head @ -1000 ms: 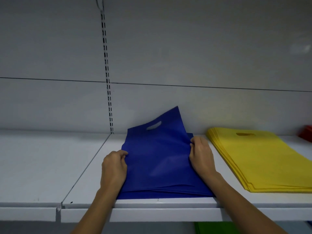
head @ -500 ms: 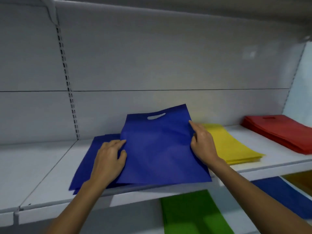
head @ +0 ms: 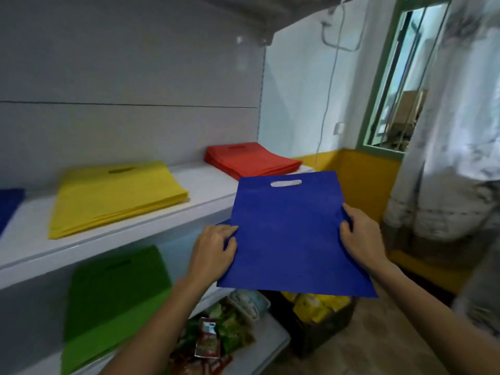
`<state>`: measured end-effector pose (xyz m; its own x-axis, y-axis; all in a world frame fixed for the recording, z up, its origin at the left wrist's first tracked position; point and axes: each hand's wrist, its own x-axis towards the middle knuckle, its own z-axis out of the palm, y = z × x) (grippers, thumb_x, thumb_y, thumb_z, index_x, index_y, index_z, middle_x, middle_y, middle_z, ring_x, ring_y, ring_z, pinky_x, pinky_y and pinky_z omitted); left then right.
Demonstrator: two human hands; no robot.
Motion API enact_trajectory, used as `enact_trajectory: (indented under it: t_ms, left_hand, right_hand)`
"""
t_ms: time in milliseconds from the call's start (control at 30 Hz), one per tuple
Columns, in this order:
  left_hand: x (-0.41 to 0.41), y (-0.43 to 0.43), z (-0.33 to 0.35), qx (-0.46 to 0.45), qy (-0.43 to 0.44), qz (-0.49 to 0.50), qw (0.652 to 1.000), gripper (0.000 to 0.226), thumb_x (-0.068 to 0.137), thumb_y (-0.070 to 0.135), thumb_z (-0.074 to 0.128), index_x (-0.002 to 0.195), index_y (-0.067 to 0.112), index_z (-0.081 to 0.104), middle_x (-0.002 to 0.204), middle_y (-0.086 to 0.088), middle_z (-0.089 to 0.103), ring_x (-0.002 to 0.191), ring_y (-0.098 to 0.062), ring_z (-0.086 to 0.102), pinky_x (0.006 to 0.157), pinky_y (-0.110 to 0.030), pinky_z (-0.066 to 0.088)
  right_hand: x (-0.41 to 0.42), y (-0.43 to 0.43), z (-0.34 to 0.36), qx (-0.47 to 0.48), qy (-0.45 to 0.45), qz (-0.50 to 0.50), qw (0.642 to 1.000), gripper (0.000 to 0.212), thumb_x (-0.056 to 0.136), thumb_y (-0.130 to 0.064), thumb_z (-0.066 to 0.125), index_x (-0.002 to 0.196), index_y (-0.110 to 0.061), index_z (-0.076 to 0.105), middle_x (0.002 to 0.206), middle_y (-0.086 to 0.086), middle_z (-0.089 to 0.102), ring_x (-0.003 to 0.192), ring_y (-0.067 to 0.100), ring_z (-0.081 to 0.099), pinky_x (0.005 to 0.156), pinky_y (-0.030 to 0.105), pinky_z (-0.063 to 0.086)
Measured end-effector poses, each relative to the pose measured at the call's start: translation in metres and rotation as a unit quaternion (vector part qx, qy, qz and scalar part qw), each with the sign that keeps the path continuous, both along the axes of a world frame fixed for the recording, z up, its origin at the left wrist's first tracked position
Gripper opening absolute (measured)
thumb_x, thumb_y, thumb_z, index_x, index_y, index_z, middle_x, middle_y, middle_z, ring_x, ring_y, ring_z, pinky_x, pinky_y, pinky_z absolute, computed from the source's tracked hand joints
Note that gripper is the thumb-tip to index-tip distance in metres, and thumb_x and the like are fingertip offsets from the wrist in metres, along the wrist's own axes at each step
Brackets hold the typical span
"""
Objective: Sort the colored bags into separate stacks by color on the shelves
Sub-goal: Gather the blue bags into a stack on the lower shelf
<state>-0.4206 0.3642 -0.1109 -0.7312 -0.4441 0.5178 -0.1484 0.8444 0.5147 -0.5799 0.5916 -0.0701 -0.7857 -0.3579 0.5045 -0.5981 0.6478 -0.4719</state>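
I hold a flat blue bag (head: 289,234) with a cut-out handle in the air, off the right end of the shelves. My left hand (head: 213,250) pinches its left edge and my right hand (head: 361,234) grips its right edge. On the upper shelf (head: 205,185) lie a yellow stack (head: 113,193) and, further right, a red stack (head: 251,158). The corner of a blue stack (head: 9,204) shows at the far left edge. A green stack (head: 113,290) lies on the shelf below.
Snack packets (head: 216,334) fill the low shelf under my arms. A dark basket of yellow packets (head: 322,307) stands on the floor beside it. A window (head: 397,77) and a curtain (head: 460,131) are to the right, against a wall with a yellow base.
I have lifted one blue bag off the blue stack and carried it right, past the shelf's end. My view has swung right; the blue stack has slid to the left edge.
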Motion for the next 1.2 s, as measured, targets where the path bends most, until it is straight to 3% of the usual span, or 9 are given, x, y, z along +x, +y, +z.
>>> enact_trajectory:
  t_ms: [200,433,767,933,1033,1200]
  left_hand:
    - [-0.085,0.078,-0.035,0.032,-0.054,-0.082,0.995,0.035,0.093,0.018,0.046,0.127,0.017,0.055,0.127,0.004,0.057,0.115,-0.017,0.045,0.1,-0.03,0.034]
    - [-0.155,0.087,-0.077,0.071,-0.093,-0.096,0.989,0.036,0.093,0.021,0.046,0.128,0.017,0.053,0.128,0.005,0.055,0.116,-0.012,0.044,0.1,-0.025,0.033]
    - [-0.253,-0.002,-0.147,0.098,-0.144,0.0,0.985,0.038,0.092,0.019,0.044,0.129,0.014,0.052,0.128,0.002,0.055,0.115,-0.017,0.044,0.097,-0.02,0.029]
    - [-0.274,-0.052,-0.171,0.1,-0.157,0.076,0.98,0.051,0.08,0.027,0.035,0.121,0.009,0.059,0.118,-0.006,0.062,0.105,-0.025,0.053,0.089,-0.022,0.033]
    - [-0.284,-0.074,-0.196,0.065,-0.124,0.129,0.982,0.04,0.079,0.018,0.045,0.11,0.006,0.066,0.105,-0.009,0.068,0.092,-0.03,0.062,0.087,-0.028,0.04]
    - [-0.29,-0.111,-0.244,0.036,-0.176,0.214,0.96,0.051,0.077,0.028,0.039,0.118,0.009,0.062,0.114,-0.008,0.065,0.101,-0.031,0.057,0.088,-0.036,0.044]
  right_hand:
    - [-0.049,0.098,-0.03,0.042,-0.046,-0.088,0.994,0.044,0.096,-0.013,0.044,0.139,-0.003,0.039,0.137,0.012,0.048,0.121,0.026,0.049,0.097,0.033,0.04]
    - [-0.116,0.108,-0.07,0.076,-0.078,-0.09,0.99,0.046,0.095,-0.012,0.045,0.139,-0.003,0.037,0.14,0.011,0.044,0.126,0.024,0.044,0.102,0.031,0.035]
    - [-0.268,-0.022,-0.13,0.149,-0.12,0.011,0.982,0.049,0.096,-0.018,0.044,0.142,-0.006,0.032,0.143,0.009,0.039,0.127,0.022,0.042,0.101,0.033,0.037]
    - [-0.322,-0.099,-0.164,0.168,-0.116,0.103,0.974,0.046,0.096,-0.015,0.042,0.14,-0.004,0.032,0.143,0.01,0.035,0.124,0.025,0.042,0.097,0.034,0.038]
    - [-0.357,-0.149,-0.195,0.175,-0.069,0.164,0.968,0.047,0.095,-0.014,0.042,0.14,-0.005,0.032,0.142,0.011,0.036,0.124,0.027,0.041,0.096,0.037,0.039]
    - [-0.39,-0.227,-0.252,0.248,0.011,0.214,0.945,0.055,0.098,-0.021,0.037,0.147,-0.005,0.017,0.15,0.009,0.026,0.131,0.03,0.03,0.103,0.037,0.031]
